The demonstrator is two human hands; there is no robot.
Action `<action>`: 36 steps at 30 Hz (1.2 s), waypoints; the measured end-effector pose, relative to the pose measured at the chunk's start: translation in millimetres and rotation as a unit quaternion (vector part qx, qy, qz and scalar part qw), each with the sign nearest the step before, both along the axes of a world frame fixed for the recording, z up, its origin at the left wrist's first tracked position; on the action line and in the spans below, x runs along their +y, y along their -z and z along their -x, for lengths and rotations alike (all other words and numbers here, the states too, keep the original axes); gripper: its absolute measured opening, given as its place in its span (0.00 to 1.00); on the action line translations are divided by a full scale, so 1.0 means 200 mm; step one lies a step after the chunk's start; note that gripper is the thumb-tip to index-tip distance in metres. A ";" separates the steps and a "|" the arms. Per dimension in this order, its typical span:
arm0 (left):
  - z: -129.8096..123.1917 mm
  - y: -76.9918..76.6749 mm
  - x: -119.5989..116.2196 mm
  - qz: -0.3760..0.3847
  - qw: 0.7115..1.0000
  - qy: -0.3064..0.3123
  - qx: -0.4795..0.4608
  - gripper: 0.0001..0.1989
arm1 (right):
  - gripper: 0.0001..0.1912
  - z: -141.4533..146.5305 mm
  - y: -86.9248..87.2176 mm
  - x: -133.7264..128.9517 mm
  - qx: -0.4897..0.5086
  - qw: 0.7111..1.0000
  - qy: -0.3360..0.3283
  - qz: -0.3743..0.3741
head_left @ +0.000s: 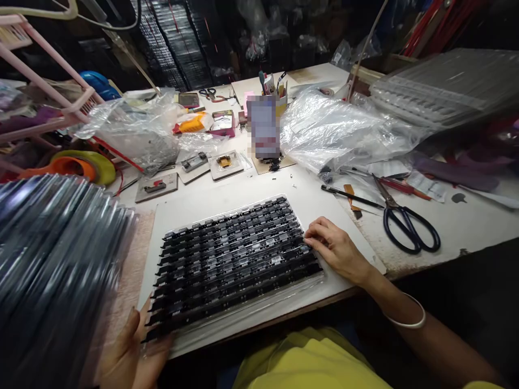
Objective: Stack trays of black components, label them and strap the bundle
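Observation:
A clear plastic tray filled with rows of black parts lies on a white board on the table. At its near left corner, my left hand grips the tray, thumb at the side and the other fingers partly hidden under the edge. My right hand is at the tray's right edge, thumb and forefinger pinched together on that edge. A bangle circles the right wrist.
Stacked trays rise at the left. Large scissors and a black pen lie to the right. Behind are plastic bags, small fixture blocks and a blurred-out upright object.

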State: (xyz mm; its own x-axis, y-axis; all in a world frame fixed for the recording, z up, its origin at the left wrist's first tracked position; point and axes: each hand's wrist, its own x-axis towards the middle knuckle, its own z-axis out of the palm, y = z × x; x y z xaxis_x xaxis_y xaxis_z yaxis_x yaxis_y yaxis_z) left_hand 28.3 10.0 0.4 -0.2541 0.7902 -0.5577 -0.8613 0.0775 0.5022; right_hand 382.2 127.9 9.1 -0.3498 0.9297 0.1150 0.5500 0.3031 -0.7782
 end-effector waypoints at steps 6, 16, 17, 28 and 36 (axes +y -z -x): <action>-0.02 0.00 0.01 -0.014 1.000 0.005 -0.017 0.22 | 0.05 -0.01 -0.01 0.02 0.034 0.996 -0.042 -0.066; -0.01 -0.01 0.01 -0.024 0.999 0.014 -0.026 0.21 | 0.07 -0.03 -0.01 0.03 -0.061 0.985 -0.097 -0.129; -0.01 -0.01 0.01 -0.017 1.000 0.009 -0.019 0.21 | 0.07 -0.03 -0.01 0.03 -0.062 0.985 -0.095 -0.133; -0.05 -0.06 0.07 0.105 0.991 -0.043 0.074 0.24 | 0.10 -0.04 -0.01 0.01 -0.144 0.962 -0.104 -0.209; -0.06 -0.09 0.07 0.093 0.993 -0.038 0.058 0.25 | 0.17 -0.06 -0.03 0.07 -0.236 0.921 -0.173 -0.258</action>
State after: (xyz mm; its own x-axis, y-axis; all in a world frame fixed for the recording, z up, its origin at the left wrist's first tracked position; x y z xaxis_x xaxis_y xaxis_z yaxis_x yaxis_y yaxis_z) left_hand 39.9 23.1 18.1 -0.3798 0.6525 -0.6558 -0.8051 0.1161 0.5817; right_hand 394.2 141.6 14.8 -0.7388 0.6175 0.2698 0.5910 0.7861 -0.1808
